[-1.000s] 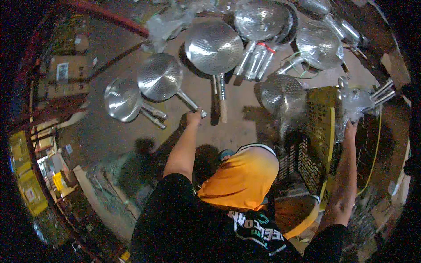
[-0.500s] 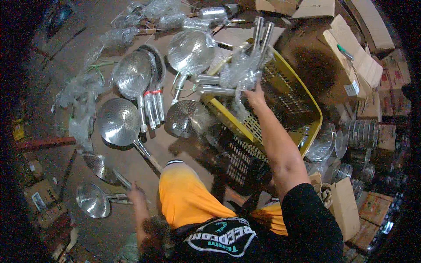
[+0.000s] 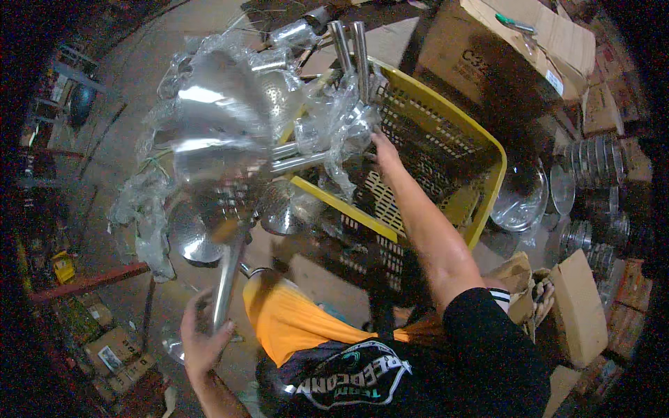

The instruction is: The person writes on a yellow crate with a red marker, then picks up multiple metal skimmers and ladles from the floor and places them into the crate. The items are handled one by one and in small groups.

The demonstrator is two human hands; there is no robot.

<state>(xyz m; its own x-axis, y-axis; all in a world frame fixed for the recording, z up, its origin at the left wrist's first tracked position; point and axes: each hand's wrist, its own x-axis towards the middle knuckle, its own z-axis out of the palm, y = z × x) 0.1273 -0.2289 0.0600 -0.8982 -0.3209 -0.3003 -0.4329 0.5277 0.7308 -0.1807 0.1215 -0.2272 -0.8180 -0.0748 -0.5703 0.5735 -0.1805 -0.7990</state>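
Yellow perforated basket (image 3: pixel 345 210), centre to right of the frame, standing open just beyond the right hand (image 3: pixel 385 155). Raised metal strainer (image 3: pixel 219 122), upper left, its bowl blurred; the handle slants down to the left hand (image 3: pixel 202 340) at lower left, which is closed about the handle's end, thumb on one side. Wrapped bundle (image 3: pixel 339 136) of metal handles in clear plastic, upper centre, over the basket's left rim; the right hand touches its lower right side, but how tightly those fingers close cannot be told. Floor strainer (image 3: pixel 189 240), left of centre, partly covered by the raised one. Half a second earlier the raised strainer lay low at left, its handle at the left hand; it has since been lifted, while the right hand remains at the bundle.
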